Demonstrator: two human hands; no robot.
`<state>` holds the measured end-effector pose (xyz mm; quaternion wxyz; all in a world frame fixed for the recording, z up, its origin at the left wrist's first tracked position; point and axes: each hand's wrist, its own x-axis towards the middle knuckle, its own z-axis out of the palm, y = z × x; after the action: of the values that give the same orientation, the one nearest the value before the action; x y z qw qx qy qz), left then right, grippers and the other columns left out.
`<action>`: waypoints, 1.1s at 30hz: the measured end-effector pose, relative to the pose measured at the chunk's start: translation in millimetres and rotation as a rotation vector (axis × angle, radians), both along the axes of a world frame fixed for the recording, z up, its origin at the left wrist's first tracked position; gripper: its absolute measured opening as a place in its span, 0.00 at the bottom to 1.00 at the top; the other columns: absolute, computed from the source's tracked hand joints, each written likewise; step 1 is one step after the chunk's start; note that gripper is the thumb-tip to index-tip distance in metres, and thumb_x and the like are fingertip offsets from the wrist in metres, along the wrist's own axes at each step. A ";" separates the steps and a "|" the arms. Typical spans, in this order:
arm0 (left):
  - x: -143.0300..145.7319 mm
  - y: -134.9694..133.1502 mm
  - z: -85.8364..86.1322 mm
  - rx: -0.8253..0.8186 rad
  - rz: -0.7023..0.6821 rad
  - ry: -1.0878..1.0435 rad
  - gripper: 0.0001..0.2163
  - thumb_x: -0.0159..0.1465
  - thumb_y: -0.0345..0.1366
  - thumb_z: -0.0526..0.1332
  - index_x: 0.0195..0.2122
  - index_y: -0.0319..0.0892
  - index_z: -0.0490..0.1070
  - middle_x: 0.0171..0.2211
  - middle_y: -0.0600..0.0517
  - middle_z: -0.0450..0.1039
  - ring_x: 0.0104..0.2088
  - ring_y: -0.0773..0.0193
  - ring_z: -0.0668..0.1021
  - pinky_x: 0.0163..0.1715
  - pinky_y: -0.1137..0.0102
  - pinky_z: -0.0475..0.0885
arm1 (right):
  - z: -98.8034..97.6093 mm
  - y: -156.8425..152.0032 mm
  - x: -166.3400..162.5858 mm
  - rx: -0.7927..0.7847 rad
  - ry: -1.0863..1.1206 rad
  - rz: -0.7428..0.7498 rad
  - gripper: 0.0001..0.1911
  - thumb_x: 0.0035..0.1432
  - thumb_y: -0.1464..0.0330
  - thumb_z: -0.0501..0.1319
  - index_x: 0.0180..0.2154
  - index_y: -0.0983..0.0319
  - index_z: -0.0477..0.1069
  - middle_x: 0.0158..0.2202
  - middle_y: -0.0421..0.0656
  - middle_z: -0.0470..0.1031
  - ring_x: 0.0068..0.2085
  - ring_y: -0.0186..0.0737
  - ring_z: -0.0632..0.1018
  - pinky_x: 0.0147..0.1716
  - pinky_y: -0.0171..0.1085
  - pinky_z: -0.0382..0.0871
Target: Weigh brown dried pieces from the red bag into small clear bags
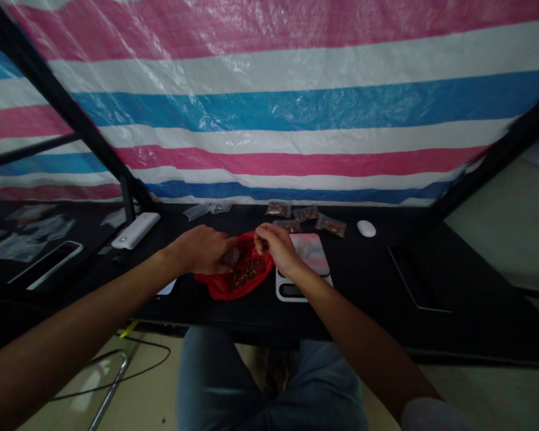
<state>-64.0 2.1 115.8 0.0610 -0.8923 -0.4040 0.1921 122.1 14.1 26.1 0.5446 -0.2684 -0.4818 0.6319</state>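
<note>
A red plastic bag (220, 288) lies open on the black table, with small brown dried pieces (249, 272) inside it. My left hand (204, 248) reaches over the bag's left side, its fingers closed on what looks like a small clear plastic bag (230, 257). Over the bag's right edge, my right hand (276, 245) has its fingers curled together in a pinch; whatever is between them is too small to make out. Just right of the red bag, partly under my right forearm, sits a white digital scale (312, 254) with a small display.
Several filled clear packets (331, 225) lie behind the scale. Flat clear bags (206, 209) are at the back. A white oval object (366, 228) and a dark tablet (415, 281) are to the right. A white device (136, 231) and a phone (47, 265) are to the left.
</note>
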 end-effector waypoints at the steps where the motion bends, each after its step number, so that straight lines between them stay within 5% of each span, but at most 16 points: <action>1: 2.8 1.2 1.3 0.017 -0.015 0.025 0.25 0.63 0.49 0.65 0.57 0.41 0.75 0.42 0.37 0.83 0.38 0.41 0.85 0.33 0.61 0.72 | 0.3 0.0 0.2 -0.002 -0.002 0.002 0.14 0.54 0.58 0.64 0.25 0.60 0.69 0.19 0.34 0.66 0.21 0.30 0.66 0.22 0.32 0.58; 10: 19.3 10.9 6.7 0.023 -0.092 0.066 0.27 0.57 0.46 0.71 0.56 0.38 0.78 0.38 0.34 0.83 0.36 0.40 0.84 0.33 0.60 0.71 | -1.1 3.5 2.7 0.003 -0.026 -0.016 0.15 0.54 0.56 0.64 0.25 0.59 0.68 0.19 0.34 0.66 0.21 0.30 0.66 0.22 0.32 0.59; 21: 19.7 13.9 11.4 -0.028 -0.069 0.056 0.12 0.61 0.34 0.66 0.46 0.40 0.81 0.38 0.38 0.83 0.36 0.47 0.83 0.36 0.62 0.70 | 1.5 3.6 4.2 0.029 -0.012 -0.034 0.15 0.55 0.57 0.63 0.24 0.60 0.68 0.19 0.34 0.67 0.21 0.30 0.66 0.22 0.32 0.58; 26: 15.1 9.1 15.1 -0.029 -0.057 -0.024 0.18 0.58 0.38 0.70 0.50 0.40 0.79 0.38 0.42 0.82 0.37 0.48 0.81 0.37 0.62 0.69 | 1.8 2.1 3.2 0.048 -0.016 -0.028 0.16 0.56 0.56 0.64 0.25 0.60 0.68 0.19 0.34 0.66 0.21 0.30 0.66 0.22 0.32 0.58; 30: 7.9 15.3 13.6 -0.078 -0.065 -0.084 0.15 0.60 0.39 0.68 0.47 0.43 0.80 0.37 0.44 0.81 0.37 0.51 0.80 0.41 0.60 0.69 | 12.8 -2.0 7.7 0.083 -0.017 -0.010 0.19 0.56 0.52 0.65 0.26 0.60 0.68 0.19 0.34 0.67 0.21 0.30 0.65 0.22 0.32 0.58; 33: 0.9 25.8 9.9 -0.126 -0.143 -0.134 0.14 0.59 0.41 0.69 0.46 0.46 0.80 0.42 0.45 0.81 0.45 0.48 0.80 0.49 0.57 0.68 | 31.0 -4.5 19.7 0.175 0.002 -0.001 0.20 0.57 0.50 0.66 0.28 0.59 0.70 0.19 0.34 0.67 0.20 0.29 0.64 0.21 0.32 0.57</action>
<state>-63.1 27.9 125.8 -0.0090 -0.9318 -0.3294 0.1523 141.8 9.6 57.1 0.5666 -0.2196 -0.5346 0.5874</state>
